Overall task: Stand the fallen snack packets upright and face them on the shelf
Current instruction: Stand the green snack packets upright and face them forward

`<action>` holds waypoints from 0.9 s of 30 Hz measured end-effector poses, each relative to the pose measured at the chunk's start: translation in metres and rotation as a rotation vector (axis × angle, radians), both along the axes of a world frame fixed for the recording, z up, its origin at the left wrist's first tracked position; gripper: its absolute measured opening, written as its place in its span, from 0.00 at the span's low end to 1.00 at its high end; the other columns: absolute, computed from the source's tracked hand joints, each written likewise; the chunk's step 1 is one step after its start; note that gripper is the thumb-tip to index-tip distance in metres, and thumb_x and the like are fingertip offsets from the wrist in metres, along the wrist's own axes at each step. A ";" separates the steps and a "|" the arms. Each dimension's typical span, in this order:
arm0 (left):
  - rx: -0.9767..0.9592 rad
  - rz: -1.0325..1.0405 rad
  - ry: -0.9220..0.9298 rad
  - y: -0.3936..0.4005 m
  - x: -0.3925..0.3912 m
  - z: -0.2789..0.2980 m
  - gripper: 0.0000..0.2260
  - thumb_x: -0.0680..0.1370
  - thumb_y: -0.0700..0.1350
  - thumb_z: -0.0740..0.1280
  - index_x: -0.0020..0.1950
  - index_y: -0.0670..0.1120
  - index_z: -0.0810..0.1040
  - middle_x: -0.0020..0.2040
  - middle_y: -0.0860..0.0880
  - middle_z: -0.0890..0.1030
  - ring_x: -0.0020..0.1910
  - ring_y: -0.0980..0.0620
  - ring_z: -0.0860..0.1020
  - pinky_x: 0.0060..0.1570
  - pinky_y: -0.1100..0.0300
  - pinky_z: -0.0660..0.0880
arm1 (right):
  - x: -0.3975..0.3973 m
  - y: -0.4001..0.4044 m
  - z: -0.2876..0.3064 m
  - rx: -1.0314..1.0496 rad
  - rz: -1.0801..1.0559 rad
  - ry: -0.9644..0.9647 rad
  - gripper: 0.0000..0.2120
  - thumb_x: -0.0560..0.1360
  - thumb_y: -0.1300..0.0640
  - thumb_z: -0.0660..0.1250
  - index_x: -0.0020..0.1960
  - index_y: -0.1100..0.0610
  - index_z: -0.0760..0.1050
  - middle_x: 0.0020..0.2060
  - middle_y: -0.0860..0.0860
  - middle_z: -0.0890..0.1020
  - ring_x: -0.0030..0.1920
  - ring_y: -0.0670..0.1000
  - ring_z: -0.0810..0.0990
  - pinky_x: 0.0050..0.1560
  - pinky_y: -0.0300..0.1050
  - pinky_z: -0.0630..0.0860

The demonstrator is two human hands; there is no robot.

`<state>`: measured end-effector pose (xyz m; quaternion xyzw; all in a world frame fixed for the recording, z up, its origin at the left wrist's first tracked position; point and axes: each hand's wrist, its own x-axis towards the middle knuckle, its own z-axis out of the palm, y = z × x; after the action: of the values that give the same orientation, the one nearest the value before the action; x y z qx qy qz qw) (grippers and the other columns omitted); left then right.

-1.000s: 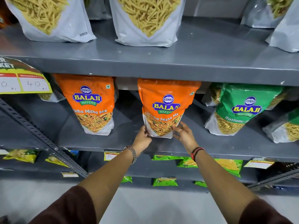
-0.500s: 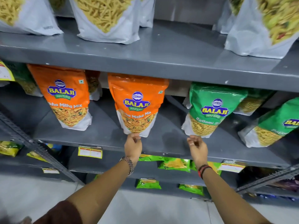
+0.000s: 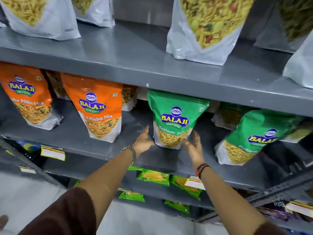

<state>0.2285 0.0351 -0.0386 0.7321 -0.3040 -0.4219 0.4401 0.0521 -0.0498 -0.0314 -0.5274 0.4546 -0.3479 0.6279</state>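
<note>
A green Balaji Ratlami Sev packet [image 3: 176, 119] stands upright at the middle of the grey metal shelf [image 3: 105, 146], its printed face turned outward and its white base with a clear window showing thin yellow strands. The left hand [image 3: 144, 141] sits just beside the packet's lower left corner, fingers [image 3: 146, 131] spread wide and pointing up, palm toward the pouch; whether it touches the foil I cannot tell. The right hand [image 3: 193, 146] is at the lower right corner, fingers loosely open and curved along the pouch's edge, seemingly touching it, not closed around it.

To the left stand two orange Mitha Mix packets, the nearer one [image 3: 100, 107] upright and faced, the farther one [image 3: 25, 97] cut by the frame edge; more pouches sit behind them in shadow. To the right a second green packet [image 3: 254, 138] leans over to the right, tilted, well apart from the hands. Behind it more pouches lie dim and blurred.

The upper shelf edge [image 3: 169, 78], glossy painted steel, overhangs the packet tops and hides them. On it stand white glossy stand-up pouches [image 3: 203, 31] with windows of yellow mixed snack. Below, small green flat sachets [image 3: 154, 177] lie on a lower shelf, with yellow price labels [image 3: 52, 152] clipped to the shelf lip. A metal watch [image 3: 131, 150] circles the left wrist, a red and black band [image 3: 202, 168] the right; both arms wear dark brown sleeves.
</note>
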 end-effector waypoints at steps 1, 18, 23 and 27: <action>-0.009 -0.013 0.010 -0.003 -0.003 0.002 0.38 0.74 0.29 0.63 0.77 0.44 0.45 0.79 0.45 0.52 0.77 0.46 0.56 0.70 0.55 0.62 | 0.001 -0.002 0.001 0.008 0.018 -0.018 0.29 0.75 0.66 0.64 0.74 0.58 0.58 0.66 0.54 0.71 0.65 0.56 0.72 0.65 0.52 0.70; 0.038 -0.092 0.012 0.007 -0.039 0.004 0.37 0.72 0.30 0.60 0.76 0.53 0.54 0.69 0.49 0.70 0.59 0.49 0.72 0.52 0.53 0.76 | -0.024 0.004 -0.003 0.091 0.055 -0.080 0.20 0.77 0.64 0.62 0.68 0.56 0.67 0.56 0.50 0.77 0.60 0.52 0.75 0.52 0.41 0.76; 0.063 -0.097 0.002 0.010 -0.038 0.004 0.30 0.76 0.35 0.59 0.76 0.51 0.56 0.73 0.47 0.68 0.69 0.45 0.70 0.67 0.49 0.70 | -0.028 0.007 0.000 0.069 0.057 -0.015 0.23 0.77 0.63 0.63 0.70 0.53 0.65 0.61 0.51 0.75 0.61 0.52 0.74 0.58 0.47 0.74; 0.086 0.175 0.025 0.013 -0.047 0.002 0.19 0.77 0.38 0.58 0.68 0.44 0.69 0.67 0.42 0.73 0.65 0.42 0.73 0.64 0.52 0.71 | -0.037 0.008 -0.005 0.078 -0.086 0.079 0.23 0.77 0.63 0.63 0.70 0.59 0.65 0.66 0.57 0.73 0.66 0.56 0.73 0.68 0.55 0.70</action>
<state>0.1816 0.0481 -0.0367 0.7688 -0.2146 -0.4036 0.4471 0.0152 -0.0413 -0.0368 -0.4956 0.5146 -0.3356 0.6140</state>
